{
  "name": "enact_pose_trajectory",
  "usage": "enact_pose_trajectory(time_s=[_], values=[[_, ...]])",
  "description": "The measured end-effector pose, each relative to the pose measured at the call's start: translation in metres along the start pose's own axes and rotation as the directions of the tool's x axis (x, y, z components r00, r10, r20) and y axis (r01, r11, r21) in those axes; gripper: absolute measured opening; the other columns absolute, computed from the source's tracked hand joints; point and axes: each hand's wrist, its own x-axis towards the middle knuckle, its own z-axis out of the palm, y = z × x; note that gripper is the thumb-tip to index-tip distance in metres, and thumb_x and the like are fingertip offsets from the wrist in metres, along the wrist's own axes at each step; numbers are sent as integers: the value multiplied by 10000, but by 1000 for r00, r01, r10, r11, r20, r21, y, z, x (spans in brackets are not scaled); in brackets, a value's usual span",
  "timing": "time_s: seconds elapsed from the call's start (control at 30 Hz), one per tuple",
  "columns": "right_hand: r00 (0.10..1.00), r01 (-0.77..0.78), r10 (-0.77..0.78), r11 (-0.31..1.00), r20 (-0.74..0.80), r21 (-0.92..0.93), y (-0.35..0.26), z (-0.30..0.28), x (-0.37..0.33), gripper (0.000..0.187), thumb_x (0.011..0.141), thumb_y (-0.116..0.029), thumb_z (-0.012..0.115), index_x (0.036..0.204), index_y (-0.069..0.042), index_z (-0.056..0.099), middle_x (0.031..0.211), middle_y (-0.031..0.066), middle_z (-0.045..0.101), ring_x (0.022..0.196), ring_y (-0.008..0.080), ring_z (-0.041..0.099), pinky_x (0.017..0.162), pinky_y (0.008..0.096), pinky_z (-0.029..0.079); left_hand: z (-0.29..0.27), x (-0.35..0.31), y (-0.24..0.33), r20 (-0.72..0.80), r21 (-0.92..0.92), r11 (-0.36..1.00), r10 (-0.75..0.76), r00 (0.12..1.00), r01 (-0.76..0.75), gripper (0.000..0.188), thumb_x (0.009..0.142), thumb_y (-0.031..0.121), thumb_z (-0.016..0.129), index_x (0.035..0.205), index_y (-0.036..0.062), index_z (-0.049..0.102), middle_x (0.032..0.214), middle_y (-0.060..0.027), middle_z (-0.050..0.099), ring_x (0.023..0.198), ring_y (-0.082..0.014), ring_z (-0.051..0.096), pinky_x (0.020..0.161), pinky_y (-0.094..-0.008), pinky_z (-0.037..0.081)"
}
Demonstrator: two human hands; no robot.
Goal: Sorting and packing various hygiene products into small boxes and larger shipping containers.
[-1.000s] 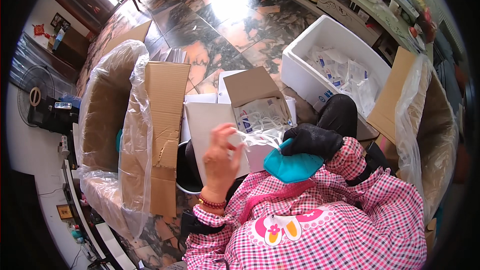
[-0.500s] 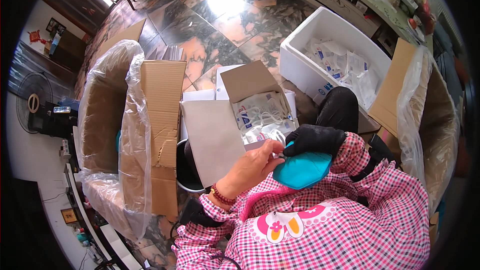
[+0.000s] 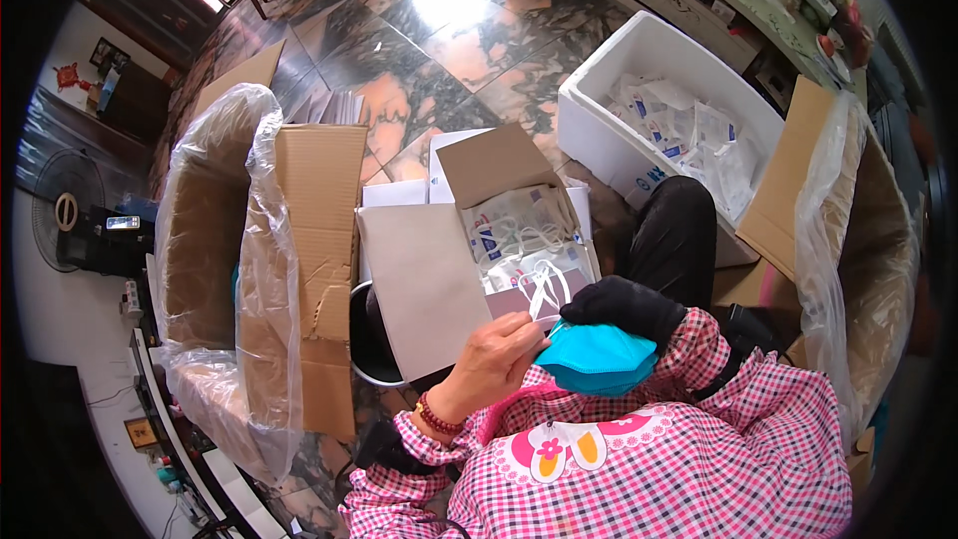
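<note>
A teal face mask (image 3: 599, 359), folded flat, is held low over my lap. My right hand (image 3: 627, 310), in a black glove, is closed on the mask's upper edge. My bare left hand (image 3: 496, 354), with a dark red bead bracelet at the wrist, pinches white elastic straps (image 3: 547, 289) at the mask's left end; the loops stand up above the fingers. Just beyond both hands is an open small carton (image 3: 414, 284) with its flaps spread. Inside it lie clear printed packets (image 3: 514, 220) and white straps.
Tall cardboard boxes lined with clear plastic stand at my left (image 3: 314, 190) and right (image 3: 788, 180). A white foam box (image 3: 624, 160) at the far right holds many clear packets. A dark bin (image 3: 374, 339) sits beside the left box. White boxes (image 3: 394, 193) lie behind the carton.
Both hands have lowered slightly with the mask. My left hand has drawn a little to the left, and the white strap loops now stand up in view above the fingers.
</note>
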Motion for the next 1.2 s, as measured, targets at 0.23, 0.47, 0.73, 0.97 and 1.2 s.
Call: enact_pose_trajectory(time_s=[0.23,0.47,0.73,0.97,1.2], values=[[998,55,-54,998,-43,22,19,11,-11,259,960,-137,545,1173,-54,666,994,132,689,904,263,671,841,344,531,-23,-22,21,2,-251,963,-104,995,101,189,893,95,647,797,-6,519,689,-124,430,613,-264,467,545,-397,364],[942,-330,329,944,-72,-9,-36,-57,16,162,938,-108,567,982,-41,708,881,148,695,797,218,685,753,325,546,-74,-59,18,-427,-682,679,-671,606,271,268,1027,227,539,1168,0,567,856,-36,600,687,-68,518,574,-229,423],[910,-405,399,914,111,32,-75,-71,56,238,846,-228,744,932,-8,721,786,148,694,713,203,672,681,321,526,0,40,-23,-241,-671,722,-430,870,171,144,1020,133,539,1036,17,623,838,-4,623,726,-79,584,651,-223,481],[975,-212,205,974,88,81,-56,-71,45,328,857,-296,738,968,12,736,809,208,697,685,271,697,652,342,524,38,38,-23,67,-856,428,-466,882,291,318,1064,303,454,1148,44,618,952,31,614,866,-38,555,761,-199,478],[847,-526,510,844,148,106,-51,-73,51,360,864,-354,719,939,-2,726,805,166,701,681,216,665,687,342,521,26,28,-16,273,-921,159,-387,881,355,367,1067,343,435,1206,38,584,901,59,580,786,-14,520,667,-172,435]])
